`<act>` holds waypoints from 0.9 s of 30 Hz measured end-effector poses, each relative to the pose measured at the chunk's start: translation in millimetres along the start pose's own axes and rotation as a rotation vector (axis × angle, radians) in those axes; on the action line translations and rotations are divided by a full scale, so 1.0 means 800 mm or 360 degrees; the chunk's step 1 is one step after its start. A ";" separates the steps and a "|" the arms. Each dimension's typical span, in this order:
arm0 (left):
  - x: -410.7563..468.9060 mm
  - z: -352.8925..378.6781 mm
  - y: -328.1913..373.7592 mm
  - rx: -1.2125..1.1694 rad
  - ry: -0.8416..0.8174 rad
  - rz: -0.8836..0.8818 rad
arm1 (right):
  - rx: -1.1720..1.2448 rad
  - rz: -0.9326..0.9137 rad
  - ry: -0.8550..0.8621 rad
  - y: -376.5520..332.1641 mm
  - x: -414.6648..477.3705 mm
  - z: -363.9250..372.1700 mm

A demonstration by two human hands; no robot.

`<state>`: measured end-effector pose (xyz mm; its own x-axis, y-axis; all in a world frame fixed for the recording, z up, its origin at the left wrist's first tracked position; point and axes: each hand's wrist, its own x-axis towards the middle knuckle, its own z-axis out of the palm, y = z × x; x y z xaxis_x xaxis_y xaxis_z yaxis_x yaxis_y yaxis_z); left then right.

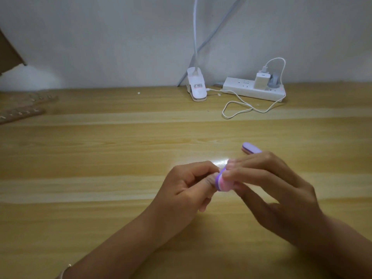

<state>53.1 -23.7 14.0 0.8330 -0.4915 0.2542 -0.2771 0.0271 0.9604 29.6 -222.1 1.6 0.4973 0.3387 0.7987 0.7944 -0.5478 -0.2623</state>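
My right hand (269, 190) pinches a small purple and pink nail buffer block (222, 182) between thumb and fingers, its end pointing left. My left hand (187, 186) has its fingers curled inward, and its thumb tip touches the purple face of the block. Both hands hover over the middle of the wooden table (100, 158). A second purple and pink buffer block (251, 149) lies flat on the table just behind my right hand, partly hidden by the knuckles.
At the back by the wall stand a white clip lamp base (197, 87) and a white power strip (254, 90) with a charger plugged in; its white cable (237, 109) loops onto the table. Brown cardboard pieces (22, 107) lie at far left.
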 end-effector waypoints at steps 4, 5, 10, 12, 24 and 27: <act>0.002 0.001 0.004 -0.0157 -0.0083 -0.0143 | -0.0077 0.0056 -0.0035 0.007 0.002 -0.004; 0.002 0.001 0.005 -0.0200 -0.0096 -0.0165 | -0.0064 0.0013 -0.0046 0.003 0.001 -0.002; 0.003 -0.001 0.007 -0.0355 -0.0160 -0.0311 | -0.0074 -0.0010 -0.0077 0.007 -0.001 -0.005; 0.003 -0.003 0.007 -0.0420 -0.0182 -0.0393 | -0.0051 0.0004 -0.0062 0.006 -0.001 -0.004; 0.006 -0.010 0.003 -0.0642 -0.0353 -0.0564 | -0.0039 -0.0117 -0.0049 0.000 -0.001 -0.001; 0.006 -0.011 0.004 -0.0637 -0.0380 -0.0581 | -0.0075 0.0012 -0.0016 0.009 -0.001 -0.006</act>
<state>59.9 -18.4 19.2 0.6966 -0.7119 -0.0887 0.2480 0.1229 0.9609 32.8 -229.9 1.5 0.5067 0.3420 0.7914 0.7735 -0.5857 -0.2422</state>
